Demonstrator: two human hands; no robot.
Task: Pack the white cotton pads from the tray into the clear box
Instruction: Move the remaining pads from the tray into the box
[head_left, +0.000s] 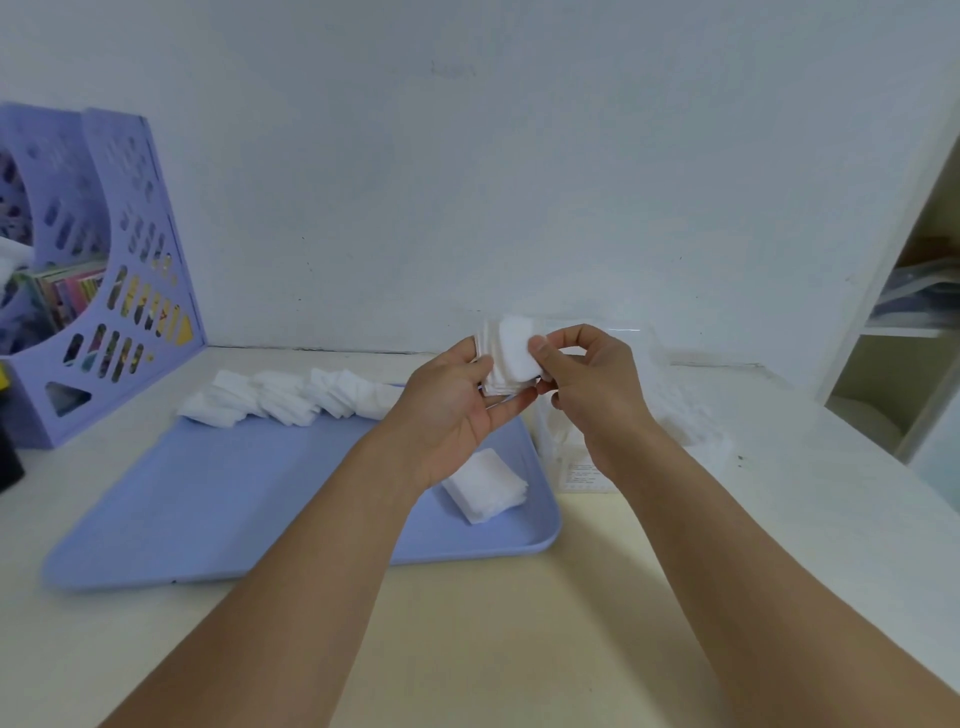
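Note:
Both hands hold a small stack of white cotton pads (511, 353) in the air above the tray's far right corner. My left hand (457, 395) cups the stack from the left and below. My right hand (582, 379) pinches its right edge with thumb and fingers. The blue tray (218, 499) lies on the table at the left. A row of loose pads (291, 397) runs along its far edge, and a short stack of pads (485, 486) lies near its right edge. The clear box (691, 415) stands right of the tray, partly hidden by my right hand, with white pads inside.
A purple magazine file (104, 270) with books stands at the far left against the wall. A white shelf unit (904, 332) stands at the far right. A small printed label (582, 475) lies by the box. The cream table (519, 623) stretches toward me.

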